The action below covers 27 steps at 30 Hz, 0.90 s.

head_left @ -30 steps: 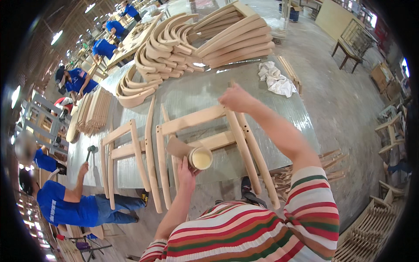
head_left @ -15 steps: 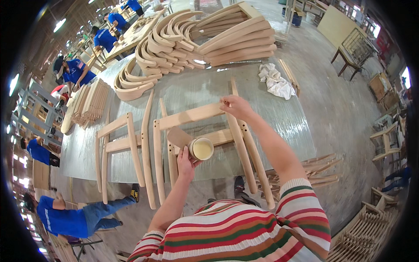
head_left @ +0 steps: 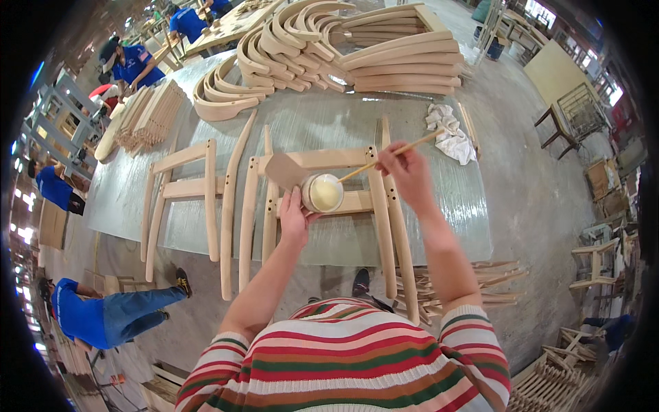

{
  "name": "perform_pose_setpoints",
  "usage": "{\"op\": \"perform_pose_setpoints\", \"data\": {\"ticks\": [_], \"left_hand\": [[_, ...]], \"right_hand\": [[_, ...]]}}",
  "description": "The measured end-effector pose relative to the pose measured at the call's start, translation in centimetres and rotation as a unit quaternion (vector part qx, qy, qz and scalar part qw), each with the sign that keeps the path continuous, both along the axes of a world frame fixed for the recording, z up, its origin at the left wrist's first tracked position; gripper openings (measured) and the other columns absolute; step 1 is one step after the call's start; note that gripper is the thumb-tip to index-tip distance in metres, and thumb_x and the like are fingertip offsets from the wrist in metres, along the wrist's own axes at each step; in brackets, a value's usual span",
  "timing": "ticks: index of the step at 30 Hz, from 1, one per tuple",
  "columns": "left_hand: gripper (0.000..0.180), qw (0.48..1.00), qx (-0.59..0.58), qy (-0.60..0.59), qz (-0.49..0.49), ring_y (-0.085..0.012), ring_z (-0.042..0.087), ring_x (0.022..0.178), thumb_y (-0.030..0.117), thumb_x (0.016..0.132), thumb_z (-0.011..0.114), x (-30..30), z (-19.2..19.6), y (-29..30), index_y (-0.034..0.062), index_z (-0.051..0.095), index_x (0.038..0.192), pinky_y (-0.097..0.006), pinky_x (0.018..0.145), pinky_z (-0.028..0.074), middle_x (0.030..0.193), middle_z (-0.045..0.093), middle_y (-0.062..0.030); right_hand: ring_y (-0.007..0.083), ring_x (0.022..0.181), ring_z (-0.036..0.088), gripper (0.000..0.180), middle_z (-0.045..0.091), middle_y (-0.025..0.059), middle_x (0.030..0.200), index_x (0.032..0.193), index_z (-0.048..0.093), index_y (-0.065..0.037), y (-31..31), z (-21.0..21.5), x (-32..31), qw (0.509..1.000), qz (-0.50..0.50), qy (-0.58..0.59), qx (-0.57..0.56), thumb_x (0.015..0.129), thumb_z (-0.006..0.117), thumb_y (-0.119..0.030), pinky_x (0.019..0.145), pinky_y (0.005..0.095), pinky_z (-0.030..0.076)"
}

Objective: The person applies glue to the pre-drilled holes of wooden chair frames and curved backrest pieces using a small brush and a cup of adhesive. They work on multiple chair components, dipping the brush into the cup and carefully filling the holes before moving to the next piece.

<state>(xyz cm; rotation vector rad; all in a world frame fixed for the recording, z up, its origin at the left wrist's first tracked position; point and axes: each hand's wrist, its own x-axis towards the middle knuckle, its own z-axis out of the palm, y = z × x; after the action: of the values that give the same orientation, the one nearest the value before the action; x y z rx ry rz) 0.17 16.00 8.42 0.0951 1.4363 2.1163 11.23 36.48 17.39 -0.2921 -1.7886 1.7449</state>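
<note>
My left hand is closed around a round jar of creamy, pale yellow liquid, held over the table. Beside the jar, a flat tan piece sticks out past my fingers; I cannot tell if it is held too. A thin wooden stick is pinched in my right hand, its lower end at the jar's mouth and its other end pointing up right. Beneath both hands lies a pale wooden chair frame with dark holes at its joints. A similar frame lies to its left.
Curved wooden parts and stacked frames fill the table's far side. A crumpled white cloth lies at the right, bundled slats at the left. Loose wooden pieces are beyond the near right edge. Workers in blue shirts are around.
My right hand has moved from the chair frame's upper right joint to the right, and the stick now reaches into the jar. The view has shifted slightly.
</note>
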Motion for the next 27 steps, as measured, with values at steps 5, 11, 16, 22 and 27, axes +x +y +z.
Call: {"op": "perform_pose_setpoints", "data": {"ticks": [5, 11, 16, 22, 27], "left_hand": [[0.031, 0.997, 0.047, 0.065, 0.004, -0.0108, 0.061, 0.088, 0.029, 0.098, 0.039, 0.6, 1.8, 2.1, 0.0094, 0.046, 0.121, -0.026, 0.068, 0.055, 0.102, 0.06, -0.0026], [0.03, 0.998, 0.032, 0.053, -0.005, -0.0117, 0.062, 0.088, 0.03, 0.098, 0.038, 1.3, 1.7, 3.0, 0.0114, 0.046, 0.121, -0.029, 0.072, 0.056, 0.105, 0.059, -0.0026], [0.03, 0.999, 0.006, -0.011, -0.038, -0.015, 0.062, 0.089, 0.03, 0.098, 0.036, 2.7, 1.5, 4.6, 0.0116, 0.044, 0.12, -0.035, 0.073, 0.057, 0.106, 0.058, -0.0038], [0.03, 0.992, 0.06, -0.092, -0.06, -0.0214, 0.063, 0.092, 0.03, 0.098, 0.034, 3.4, 0.7, 5.2, 0.0103, 0.042, 0.12, -0.042, 0.074, 0.057, 0.108, 0.057, -0.0085], [0.03, 0.988, 0.073, -0.104, -0.091, -0.0249, 0.063, 0.093, 0.029, 0.098, 0.033, 3.9, 0.7, 6.6, 0.0088, 0.041, 0.12, -0.044, 0.076, 0.057, 0.108, 0.058, -0.0109]], "right_hand": [[0.007, 0.064, 0.056, 0.015, 0.06, 0.0031, 0.07, 0.086, 0.057, 0.0, -1.2, -2.1, 1.6, 0.992, -0.027, -0.027, 0.116, 0.089, 0.059, -0.014, 0.057, 0.021, 0.045], [0.0071, 0.063, 0.056, 0.016, 0.06, 0.0037, 0.069, 0.085, 0.057, 0.0, -1.0, -3.0, 2.4, 0.998, -0.047, -0.005, -0.035, 0.089, 0.059, -0.016, 0.058, 0.0205, 0.046], [0.011, 0.065, 0.058, 0.012, 0.062, 0.0077, 0.074, 0.086, 0.056, -0.001, 0.3, -5.4, 3.4, 0.972, -0.036, -0.07, -0.221, 0.089, 0.058, -0.012, 0.06, 0.0229, 0.048], [0.0156, 0.067, 0.06, 0.003, 0.063, 0.0127, 0.081, 0.089, 0.054, -0.004, 1.4, -6.2, 6.0, 0.951, 0.001, 0.063, -0.303, 0.086, 0.055, -0.003, 0.063, 0.0279, 0.052], [0.0146, 0.068, 0.06, 0.005, 0.062, 0.0082, 0.078, 0.087, 0.053, -0.005, 2.1, -6.8, 6.9, 0.945, -0.045, 0.065, -0.318, 0.085, 0.057, -0.003, 0.064, 0.0271, 0.051]]}}
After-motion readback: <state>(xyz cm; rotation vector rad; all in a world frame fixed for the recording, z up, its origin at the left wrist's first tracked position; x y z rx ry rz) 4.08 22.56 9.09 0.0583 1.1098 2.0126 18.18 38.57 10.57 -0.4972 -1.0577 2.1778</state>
